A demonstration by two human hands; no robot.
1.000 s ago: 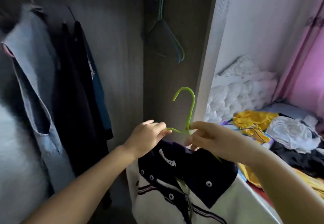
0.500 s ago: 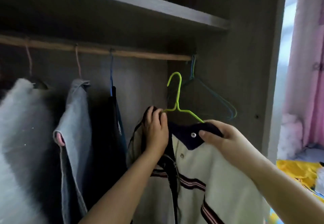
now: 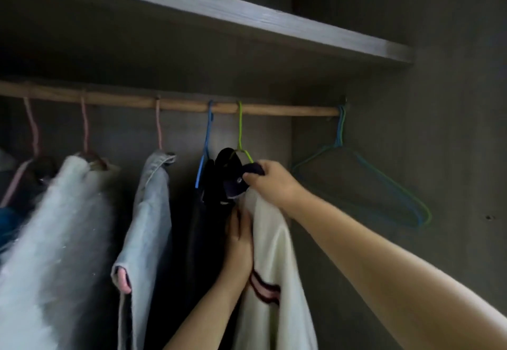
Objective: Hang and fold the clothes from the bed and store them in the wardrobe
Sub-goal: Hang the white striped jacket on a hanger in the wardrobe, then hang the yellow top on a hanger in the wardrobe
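Hanging | green hanger (image 3: pixel 240 130) hooked on rail (image 3: pixel 274 110) | right hand (image 3: pixel 270 182) fingers pinch cream jacket (image 3: pixel 274 253) collar; left hand (image 3: pixel 239 242) fingers flat | we should level shoulders before release.

Right hand (image 3: pixel 270 182) in pinching grip, left hand (image 3: pixel 239 236) flat.

The green hanger (image 3: pixel 240 130), a moment ago held up below the rod (image 3: pixel 175 104), now has its hook over it, just right of the blue hanger (image 3: pixel 207 135). The cream shirt (image 3: pixel 271 253) hangs from it now. The right hand (image 3: pixel 270 183) has moved up to pinch the dark collar (image 3: pixel 236 177). The left hand (image 3: pixel 239 237) has dropped from the hanger's neck and lies flat against the shirt's front.
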